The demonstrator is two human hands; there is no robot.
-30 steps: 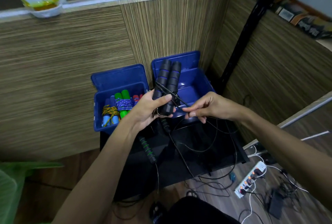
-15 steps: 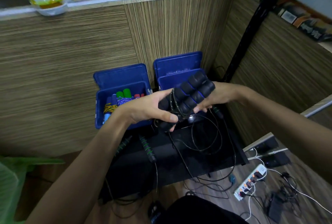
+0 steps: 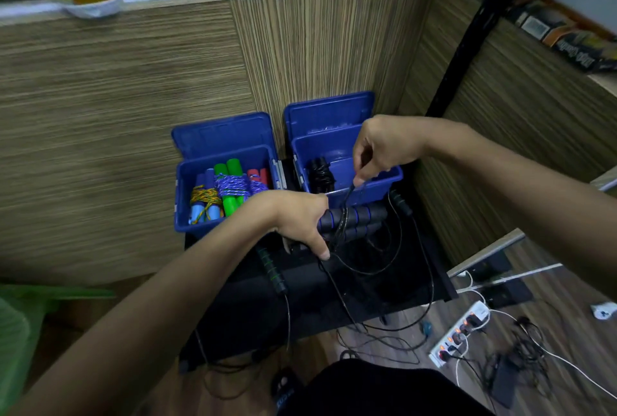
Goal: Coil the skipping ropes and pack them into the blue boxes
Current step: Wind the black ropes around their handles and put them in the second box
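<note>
**A:** Left hand clenched round one end of the two black foam handles, lying sideways, side by side, blue rings showing. Thin black cord wrapped round their middle.

**B:** Right hand above them, pinching the cord between thumb and fingertips, pulled up taut from the handles. Rest of the cord hanging loose in loops over the black counter.

**A:** Just behind: right blue box, lid up, one coiled black rope inside at its left. Left blue box beside it, packed with bundled ropes, green, blue, red handles.

**B:** Another handle with green rings lying on the counter below the left wrist. Power strip on the floor, right.
</note>
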